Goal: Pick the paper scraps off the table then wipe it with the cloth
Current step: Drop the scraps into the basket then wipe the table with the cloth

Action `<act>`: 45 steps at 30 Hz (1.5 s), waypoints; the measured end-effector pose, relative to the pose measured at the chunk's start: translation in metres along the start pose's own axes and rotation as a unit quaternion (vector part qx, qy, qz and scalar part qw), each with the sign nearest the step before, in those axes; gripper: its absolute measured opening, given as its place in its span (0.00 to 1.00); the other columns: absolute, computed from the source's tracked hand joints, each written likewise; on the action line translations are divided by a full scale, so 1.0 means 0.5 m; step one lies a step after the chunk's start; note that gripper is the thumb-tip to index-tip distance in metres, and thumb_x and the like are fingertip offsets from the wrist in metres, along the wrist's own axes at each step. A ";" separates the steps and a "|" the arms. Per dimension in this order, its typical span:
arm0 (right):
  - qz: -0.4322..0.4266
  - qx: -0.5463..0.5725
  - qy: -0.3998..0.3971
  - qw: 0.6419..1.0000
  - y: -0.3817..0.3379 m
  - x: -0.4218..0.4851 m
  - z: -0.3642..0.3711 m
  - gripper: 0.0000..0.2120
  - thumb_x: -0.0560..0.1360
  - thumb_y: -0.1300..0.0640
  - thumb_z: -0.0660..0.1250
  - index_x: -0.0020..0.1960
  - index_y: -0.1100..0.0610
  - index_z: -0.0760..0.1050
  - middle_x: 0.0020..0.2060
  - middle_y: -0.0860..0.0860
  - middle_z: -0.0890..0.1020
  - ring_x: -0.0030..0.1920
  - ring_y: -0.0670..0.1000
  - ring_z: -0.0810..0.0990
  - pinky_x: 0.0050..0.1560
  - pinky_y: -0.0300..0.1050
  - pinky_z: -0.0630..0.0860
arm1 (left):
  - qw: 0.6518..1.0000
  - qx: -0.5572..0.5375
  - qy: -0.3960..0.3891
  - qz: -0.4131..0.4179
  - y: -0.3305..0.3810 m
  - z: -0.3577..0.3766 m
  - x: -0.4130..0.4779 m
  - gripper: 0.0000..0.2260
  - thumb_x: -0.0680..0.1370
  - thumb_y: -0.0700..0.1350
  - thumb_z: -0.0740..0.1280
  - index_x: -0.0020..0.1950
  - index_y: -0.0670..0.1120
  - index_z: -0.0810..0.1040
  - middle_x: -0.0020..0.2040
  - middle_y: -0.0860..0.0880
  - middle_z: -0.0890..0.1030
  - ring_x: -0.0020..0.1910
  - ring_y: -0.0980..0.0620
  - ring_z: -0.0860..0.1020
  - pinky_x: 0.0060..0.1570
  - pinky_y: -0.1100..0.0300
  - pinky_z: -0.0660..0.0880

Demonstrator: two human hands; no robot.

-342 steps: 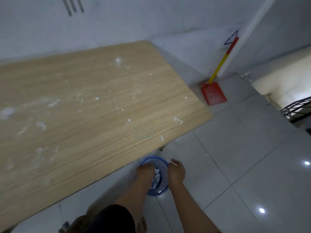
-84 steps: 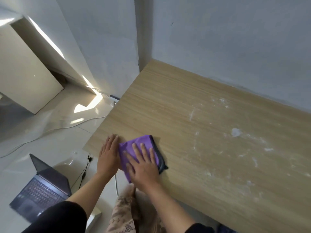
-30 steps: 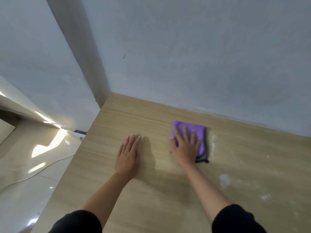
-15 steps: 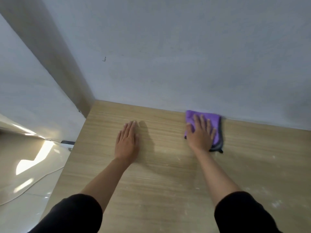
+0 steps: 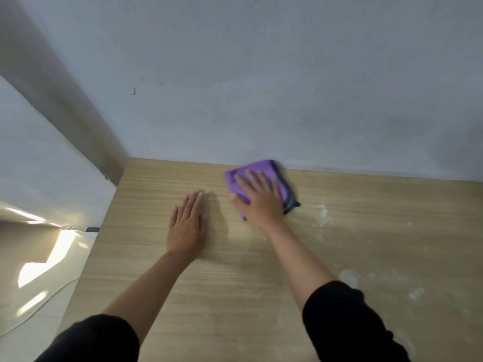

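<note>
I counted one light wooden table (image 5: 235, 296) and one folded purple cloth (image 5: 257, 168) with a dark edge. Two bare hands showed, a left hand (image 5: 187, 226) and a right hand (image 5: 261, 202), plus two black sleeves (image 5: 347, 322). At least three white dusty smears (image 5: 349, 276) marked the wood.

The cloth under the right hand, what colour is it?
Purple cloth with a dark edge, head view.

My right hand (image 5: 261, 202) presses flat, fingers spread, on the folded purple cloth (image 5: 254, 173) at the table's (image 5: 235, 296) far edge, against the wall (image 5: 261, 87). My left hand (image 5: 186, 226) rests flat on bare wood beside it. White residue (image 5: 349, 276) marks the surface to the right.
</note>
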State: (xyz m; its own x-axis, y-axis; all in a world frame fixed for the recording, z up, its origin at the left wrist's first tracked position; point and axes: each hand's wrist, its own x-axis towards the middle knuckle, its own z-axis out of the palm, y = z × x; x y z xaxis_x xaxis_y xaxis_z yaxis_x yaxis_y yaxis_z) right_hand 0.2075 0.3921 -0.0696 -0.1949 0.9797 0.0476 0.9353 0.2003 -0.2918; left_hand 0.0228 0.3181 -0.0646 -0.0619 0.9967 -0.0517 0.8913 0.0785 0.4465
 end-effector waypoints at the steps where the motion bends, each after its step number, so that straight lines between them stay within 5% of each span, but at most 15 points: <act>1: 0.047 -0.005 0.021 0.999 0.049 -0.009 -0.012 0.28 0.73 0.35 0.52 0.71 0.41 0.62 0.73 0.45 0.63 0.74 0.51 0.57 0.73 0.53 0.47 | 1.000 0.003 -0.005 0.004 0.006 0.002 -0.006 0.23 0.81 0.49 0.48 0.76 0.50 0.50 0.77 0.52 0.51 0.76 0.55 0.46 0.74 0.56 0.41; 6: 0.266 0.018 0.016 0.964 0.236 -0.065 -0.088 0.23 0.78 0.45 0.52 0.73 0.42 0.56 0.76 0.46 0.55 0.76 0.52 0.49 0.74 0.58 0.42 | 1.000 0.011 -0.019 0.017 0.046 0.024 -0.056 0.29 0.76 0.57 0.39 0.76 0.51 0.49 0.77 0.53 0.50 0.74 0.59 0.42 0.74 0.57 0.39; 8: 0.291 0.036 0.020 0.956 0.240 -0.068 -0.098 0.21 0.79 0.49 0.52 0.72 0.44 0.59 0.75 0.46 0.56 0.75 0.52 0.49 0.73 0.60 0.42 | 0.999 0.007 -0.023 0.022 0.061 0.036 -0.081 0.33 0.72 0.59 0.36 0.76 0.51 0.50 0.77 0.54 0.50 0.73 0.61 0.41 0.73 0.58 0.38; 12: 0.147 0.061 0.023 0.987 0.129 -0.101 -0.068 0.19 0.78 0.50 0.52 0.67 0.49 0.69 0.72 0.47 0.65 0.74 0.53 0.57 0.72 0.60 0.47 | 0.999 0.008 -0.021 0.024 0.098 0.058 -0.135 0.34 0.71 0.59 0.35 0.76 0.51 0.50 0.77 0.54 0.51 0.72 0.61 0.41 0.73 0.59 0.39; 15: 0.003 0.046 -0.025 0.999 0.039 -0.172 -0.032 0.22 0.78 0.47 0.46 0.69 0.47 0.66 0.73 0.45 0.63 0.75 0.52 0.53 0.73 0.58 0.41 | 0.999 0.011 -0.022 0.022 0.127 0.071 -0.175 0.34 0.71 0.59 0.35 0.76 0.51 0.52 0.77 0.53 0.52 0.72 0.62 0.42 0.72 0.59 0.40; 18: -0.001 0.046 -0.007 0.999 0.067 -0.226 -0.035 0.25 0.76 0.44 0.43 0.69 0.45 0.66 0.73 0.44 0.63 0.75 0.51 0.52 0.73 0.55 0.40 | 0.999 0.016 -0.032 0.032 0.151 0.079 -0.211 0.34 0.71 0.59 0.35 0.76 0.52 0.52 0.77 0.53 0.51 0.72 0.61 0.41 0.72 0.59 0.40; 22: 0.136 0.038 0.076 0.987 0.206 -0.303 -0.065 0.24 0.74 0.46 0.49 0.66 0.46 0.71 0.70 0.48 0.69 0.72 0.55 0.63 0.71 0.60 0.51 | 0.999 0.016 -0.042 0.032 0.166 0.083 -0.261 0.34 0.71 0.59 0.35 0.76 0.53 0.50 0.77 0.54 0.49 0.73 0.60 0.41 0.73 0.58 0.40; 26: 0.309 0.067 0.093 0.944 0.310 -0.382 -0.119 0.19 0.79 0.52 0.55 0.70 0.48 0.66 0.73 0.49 0.64 0.75 0.54 0.55 0.72 0.61 0.44 | 0.998 0.019 -0.047 0.024 0.178 0.088 -0.320 0.34 0.71 0.59 0.34 0.76 0.53 0.50 0.77 0.53 0.49 0.73 0.60 0.40 0.74 0.57 0.40; 28: 0.360 0.091 0.116 0.921 0.309 -0.390 -0.150 0.18 0.80 0.54 0.54 0.68 0.51 0.69 0.69 0.54 0.70 0.72 0.55 0.61 0.71 0.62 0.46 | 0.998 0.015 -0.050 0.021 0.183 0.091 -0.347 0.34 0.71 0.59 0.34 0.76 0.52 0.49 0.77 0.53 0.49 0.73 0.59 0.40 0.74 0.57 0.40; 32: 0.177 0.079 0.199 0.961 0.177 -0.401 -0.156 0.16 0.72 0.51 0.55 0.50 0.56 0.79 0.45 0.58 0.82 0.50 0.60 0.78 0.62 0.60 0.68 | 0.999 0.017 -0.050 0.013 0.195 0.100 -0.389 0.35 0.70 0.59 0.32 0.76 0.52 0.48 0.77 0.53 0.48 0.72 0.60 0.38 0.74 0.57 0.39; 34: 0.042 0.090 0.136 0.986 0.103 -0.434 -0.117 0.16 0.73 0.51 0.55 0.50 0.55 0.78 0.48 0.55 0.82 0.54 0.57 0.78 0.65 0.60 0.66 | 0.999 0.016 -0.047 0.015 0.208 0.107 -0.407 0.35 0.70 0.59 0.32 0.76 0.52 0.49 0.77 0.53 0.48 0.71 0.61 0.39 0.73 0.57 0.40; 36: -0.026 0.098 0.030 0.994 0.065 -0.477 -0.072 0.20 0.76 0.48 0.51 0.60 0.54 0.74 0.63 0.51 0.76 0.68 0.52 0.69 0.73 0.56 0.53 | 0.999 0.013 -0.048 0.020 0.222 0.113 -0.423 0.36 0.69 0.59 0.32 0.76 0.51 0.49 0.77 0.53 0.49 0.72 0.60 0.40 0.73 0.57 0.40; 39: -0.029 0.088 0.048 0.995 0.110 -0.525 -0.045 0.20 0.77 0.46 0.51 0.63 0.51 0.72 0.69 0.47 0.70 0.73 0.50 0.61 0.73 0.50 0.45 | 0.998 0.014 -0.049 0.023 0.232 0.117 -0.443 0.36 0.69 0.59 0.33 0.76 0.51 0.50 0.77 0.52 0.50 0.76 0.55 0.44 0.73 0.57 0.41; 45: 0.159 0.096 0.138 0.973 0.255 -0.600 -0.098 0.26 0.74 0.46 0.47 0.61 0.57 0.75 0.63 0.56 0.76 0.68 0.57 0.69 0.68 0.60 0.58 | 0.999 -0.002 -0.042 0.020 0.214 0.109 -0.514 0.34 0.71 0.59 0.34 0.76 0.52 0.51 0.77 0.52 0.50 0.76 0.54 0.45 0.74 0.57 0.43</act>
State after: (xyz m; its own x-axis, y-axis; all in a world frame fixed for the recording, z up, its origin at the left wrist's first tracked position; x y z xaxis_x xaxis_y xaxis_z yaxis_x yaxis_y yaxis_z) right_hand 0.3999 0.1246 -0.0742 0.2078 0.9628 0.1727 0.8576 -0.0944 -0.5056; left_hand 0.1588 0.0696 -0.0523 0.0120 0.9939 -0.1093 0.8908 0.0390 0.4526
